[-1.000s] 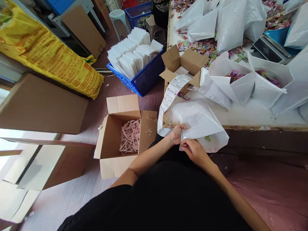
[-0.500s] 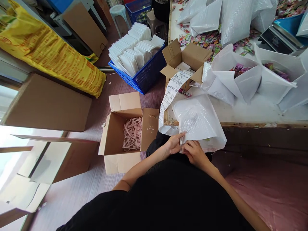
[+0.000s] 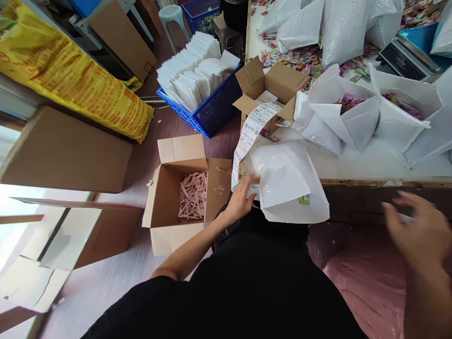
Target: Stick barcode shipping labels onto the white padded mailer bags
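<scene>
My left hand (image 3: 240, 201) is at the table corner, fingers stretched and thumb apart, close to the lower end of a printed label strip (image 3: 251, 129). Whether it touches the strip is hard to tell. Just right of it, a white padded mailer bag (image 3: 291, 181) lies over the table edge, with a small green packet (image 3: 304, 199) showing at its opening. My right hand (image 3: 418, 230) is out to the right, in front of the table edge and smeared by motion. Something small and whitish shows near its fingers, too blurred to name.
An open cardboard box (image 3: 270, 87) stands on the table, the strip coming out of it. Open white bags (image 3: 353, 113) with packets stand beyond. On the floor are a carton (image 3: 162, 197) with pink paper shreds and a blue basket (image 3: 215, 108) of white mailers.
Both hands have come off the mailer bag's near edge. The left moved up and left toward the label strip; the right swung far right. The bag's flap now hangs lower, showing the green packet.
</scene>
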{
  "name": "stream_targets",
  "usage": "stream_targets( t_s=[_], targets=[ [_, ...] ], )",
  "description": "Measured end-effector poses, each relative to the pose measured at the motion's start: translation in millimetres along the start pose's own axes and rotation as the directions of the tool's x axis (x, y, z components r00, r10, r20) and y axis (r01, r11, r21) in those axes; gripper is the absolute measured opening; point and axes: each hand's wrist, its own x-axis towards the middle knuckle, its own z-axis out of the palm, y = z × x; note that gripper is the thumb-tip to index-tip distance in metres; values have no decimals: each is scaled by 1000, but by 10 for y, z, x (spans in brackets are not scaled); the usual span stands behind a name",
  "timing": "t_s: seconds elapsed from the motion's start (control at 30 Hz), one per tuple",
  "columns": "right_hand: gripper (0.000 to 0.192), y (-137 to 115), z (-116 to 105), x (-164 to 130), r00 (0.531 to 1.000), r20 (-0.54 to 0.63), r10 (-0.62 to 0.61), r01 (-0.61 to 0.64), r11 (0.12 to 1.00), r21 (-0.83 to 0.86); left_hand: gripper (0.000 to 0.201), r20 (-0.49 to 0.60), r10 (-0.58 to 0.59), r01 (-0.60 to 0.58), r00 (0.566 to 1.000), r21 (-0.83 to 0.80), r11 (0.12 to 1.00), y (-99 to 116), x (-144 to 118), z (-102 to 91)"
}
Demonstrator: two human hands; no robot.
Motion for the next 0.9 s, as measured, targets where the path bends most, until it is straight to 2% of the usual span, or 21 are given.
stream_targets(
  t_s=[0.03,0.1,0.13,0.17,0.2,0.23,0.3,0.37,0.4,0.43,0.47,0.5,0.53,0.6,0.67,0.7,0.77,0.8,0.83,0.87,0.9],
  targets=[
    [58,-30,184,107,999,-20,-32,30,997,-69,54,67,146,-154,987,126,980,12,38,-21],
    [56,-125,521,307,984,51,-170,174,979,-105,47,294,330,-396,897,205,895,42,99,-52],
    [50,-176,645,385,957,115,-266,273,961,-52,43,377,376,-468,847,191,863,52,112,-65],
    [42,-219,731,440,928,148,-342,343,939,17,41,420,400,-504,814,170,847,55,108,-79],
    [35,-252,781,471,907,159,-390,381,921,83,40,422,408,-507,810,151,849,50,89,-93],
    [30,-274,802,479,900,148,-411,392,909,143,40,386,408,-487,828,130,864,36,57,-105],
    [25,-298,800,443,925,96,-369,334,906,261,38,244,360,-387,900,68,920,-5,-24,-109],
    [20,-335,810,374,983,54,-177,146,922,359,37,25,198,-198,980,-24,980,-52,-81,-69],
    [21,-371,835,342,998,49,-32,10,919,393,39,-86,92,-98,992,-68,993,-73,-88,-30],
    [27,-418,874,317,990,63,128,-143,898,416,43,-176,-22,1,984,-114,993,-92,-79,20],
    [34,-473,924,302,954,96,285,-298,854,427,47,-238,-137,97,962,-171,981,-108,-55,75],
    [40,-532,979,297,897,141,420,-437,789,432,50,-270,-244,181,931,-238,954,-124,-21,129],
    [43,-586,1034,301,831,195,522,-549,710,441,50,-274,-343,253,898,-315,915,-136,18,177],
    [44,-666,1117,325,698,308,646,-699,522,489,42,-233,-524,372,819,-479,795,-152,93,234],
    [47,-701,1137,346,565,450,691,-788,292,542,29,-123,-651,474,749,-588,656,-147,150,228],
    [49,-710,1124,348,503,548,668,-821,173,543,26,-35,-677,520,735,-612,596,-137,177,204],
    [51,-740,1070,328,407,718,565,-861,-25,508,26,154,-648,587,746,-613,529,-112,255,125],
    [50,-773,1044,311,393,752,529,-856,-90,510,28,221,-612,598,759,-607,523,-106,320,70],
    [49,-824,1027,291,405,742,534,-827,-131,547,28,232,-577,581,783,-605,545,-111,406,4],
    [48,-894,1028,275,434,684,587,-772,-149,618,28,179,-550,533,816,-602,595,-131,514,-75],
    [47,-981,1049,264,456,584,672,-698,-136,703,27,64,-530,462,846,-585,667,-171,638,-167]
  ],
)
